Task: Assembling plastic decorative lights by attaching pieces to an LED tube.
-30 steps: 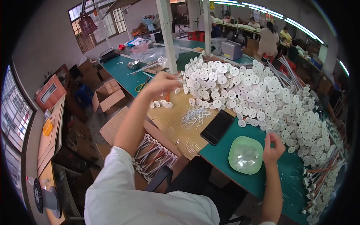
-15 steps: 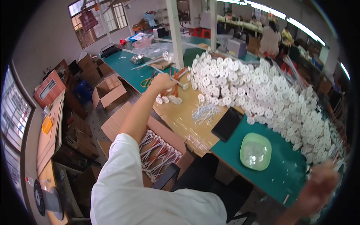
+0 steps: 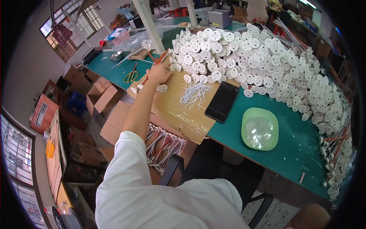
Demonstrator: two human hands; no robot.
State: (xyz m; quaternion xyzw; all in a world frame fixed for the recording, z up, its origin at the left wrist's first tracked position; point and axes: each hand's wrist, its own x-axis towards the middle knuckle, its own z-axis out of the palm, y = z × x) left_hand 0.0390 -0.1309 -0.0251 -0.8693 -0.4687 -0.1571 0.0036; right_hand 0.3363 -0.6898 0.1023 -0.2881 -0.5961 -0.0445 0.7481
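My left hand [image 3: 159, 73] reaches to the far left part of the bench, its fingers curled down over a small group of orange-brown sticks [image 3: 158, 59]. What lies inside its grip is hidden. White round discs [image 3: 162, 88] lie beside the wrist. Just right of this hand begins a large heap of sticks with white disc ends [image 3: 213, 47]. Green-handled scissors [image 3: 132, 75] rest to its left. At the lower right edge, only a rounded, skin-coloured part of my right hand or arm [image 3: 309, 218] shows, its fingers unseen.
Thin white strips [image 3: 195, 94] lie on the brown board [image 3: 173, 110], beside a black phone [image 3: 222, 101]. A green bowl [image 3: 260, 129] with small clear pieces stands on the green bench [image 3: 291, 160]. Below the left arm, a carton [image 3: 187, 147] holds rows of disc-ended sticks. A chair armrest [image 3: 173, 168] juts up nearby.
The white disc-ended stick seen in my left hand earlier no longer shows in it; that hand is lower against the orange-brown sticks. My right hand has drawn back toward the lower edge. The view has tilted.
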